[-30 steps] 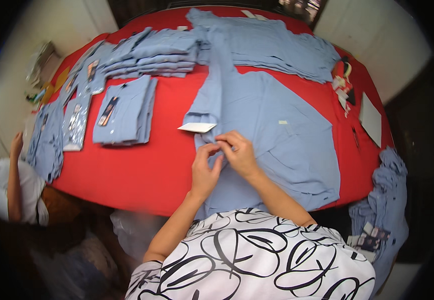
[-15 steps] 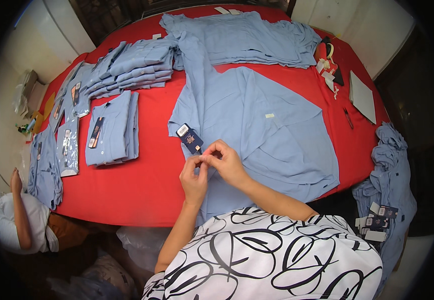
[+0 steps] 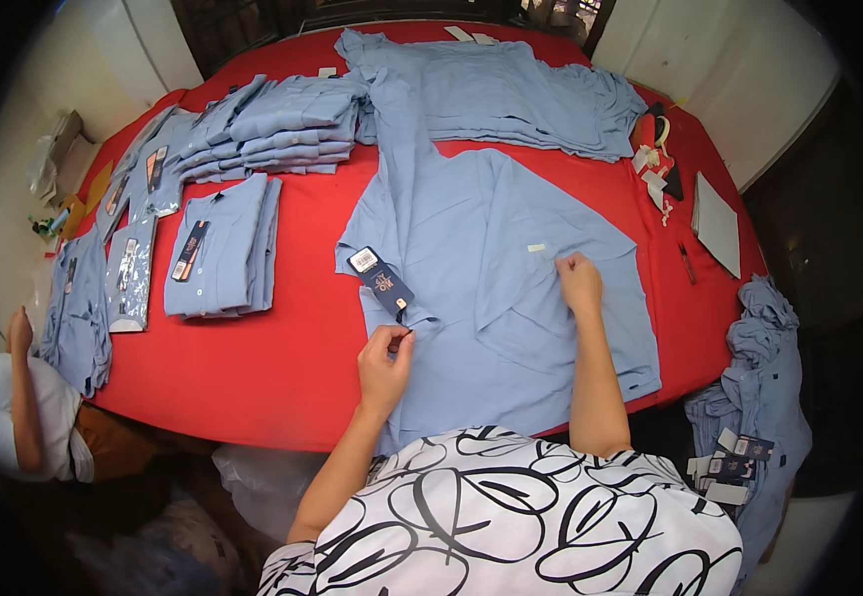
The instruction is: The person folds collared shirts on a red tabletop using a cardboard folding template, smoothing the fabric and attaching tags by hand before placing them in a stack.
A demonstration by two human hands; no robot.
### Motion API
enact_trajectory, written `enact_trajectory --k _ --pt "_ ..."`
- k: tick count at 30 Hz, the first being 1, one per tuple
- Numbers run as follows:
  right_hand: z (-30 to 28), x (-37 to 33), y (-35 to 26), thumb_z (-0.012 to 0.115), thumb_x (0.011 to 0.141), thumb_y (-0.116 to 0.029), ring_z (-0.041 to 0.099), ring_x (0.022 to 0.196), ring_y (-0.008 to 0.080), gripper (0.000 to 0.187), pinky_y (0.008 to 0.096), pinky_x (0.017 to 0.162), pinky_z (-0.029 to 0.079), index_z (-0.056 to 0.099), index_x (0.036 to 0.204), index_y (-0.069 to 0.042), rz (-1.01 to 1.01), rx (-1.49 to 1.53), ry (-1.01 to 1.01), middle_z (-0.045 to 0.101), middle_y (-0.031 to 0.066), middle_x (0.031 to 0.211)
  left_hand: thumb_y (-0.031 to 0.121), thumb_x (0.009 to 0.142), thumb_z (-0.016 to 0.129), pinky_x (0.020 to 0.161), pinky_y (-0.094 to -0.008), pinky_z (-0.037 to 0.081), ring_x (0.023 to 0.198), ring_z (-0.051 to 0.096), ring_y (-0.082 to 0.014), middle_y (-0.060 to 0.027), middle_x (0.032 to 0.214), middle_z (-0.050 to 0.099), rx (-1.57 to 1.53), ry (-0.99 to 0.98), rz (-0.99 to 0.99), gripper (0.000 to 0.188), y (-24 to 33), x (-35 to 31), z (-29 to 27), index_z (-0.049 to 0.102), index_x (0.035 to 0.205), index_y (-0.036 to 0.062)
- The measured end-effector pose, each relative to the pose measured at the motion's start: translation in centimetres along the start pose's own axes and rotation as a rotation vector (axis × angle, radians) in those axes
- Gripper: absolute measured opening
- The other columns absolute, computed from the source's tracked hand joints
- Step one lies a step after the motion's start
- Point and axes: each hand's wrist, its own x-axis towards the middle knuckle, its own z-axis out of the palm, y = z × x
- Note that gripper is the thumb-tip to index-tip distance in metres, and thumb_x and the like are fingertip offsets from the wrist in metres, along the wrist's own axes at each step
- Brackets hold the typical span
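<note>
A light blue shirt (image 3: pixel 451 328) lies spread on the red-covered table in front of me. A dark blue hang tag (image 3: pixel 382 283) rests on its left part. My left hand (image 3: pixel 385 372) is closed in a pinch at the tag's lower end, where a short dark cord (image 3: pixel 401 318) meets the fingertips. My right hand (image 3: pixel 580 283) is over the shirt's right part, fingers pinched together beside a small white label (image 3: pixel 536 247). What those fingertips hold, if anything, is too small to make out.
A folded shirt (image 3: pixel 218 248), a folded stack (image 3: pixel 292 124) and bagged shirts (image 3: pixel 131 273) are on the left. More shirts (image 3: pixel 491 94) lie at the back. Snippers (image 3: pixel 688 263) and a white board (image 3: pixel 717 223) sit right. Tagged shirts (image 3: pixel 769 368) hang lower right. Another person's arm (image 3: pixel 24 392) shows far left.
My right hand has left the hang tag and moved right and away over the shirt. My left hand stays at the tag's lower end, slightly lower. The view has shifted a little.
</note>
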Motion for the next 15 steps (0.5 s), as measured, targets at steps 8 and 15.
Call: enact_trajectory --k 8,15 --pt "0.1 0.9 0.0 0.064 0.090 -0.026 0.062 0.074 0.0359 0.024 0.0441 0.068 0.048 0.055 0.099 -0.006 0.096 0.443 -0.005 0.065 0.0124 0.080 0.006 0.086 0.068 0.064 -0.0302 0.052 0.068 0.064 -0.0208 -0.0111 0.081 0.065 0.011 0.003 0.018 0.010 0.3 -0.1 -0.3 0.063 0.089 -0.0012" --pt "0.0 1.1 2.1 0.061 0.093 -0.024 0.063 0.081 0.0312 0.017 0.0418 0.070 0.050 0.054 0.101 -0.010 -0.062 -0.019 -0.010 0.065 0.0106 0.085 0.006 0.086 0.068 0.065 -0.0313 0.053 0.070 0.066 -0.0221 -0.0110 0.082 0.065 0.037 -0.021 0.032 0.010 0.5 -0.2 0.0 0.062 0.089 -0.0012"
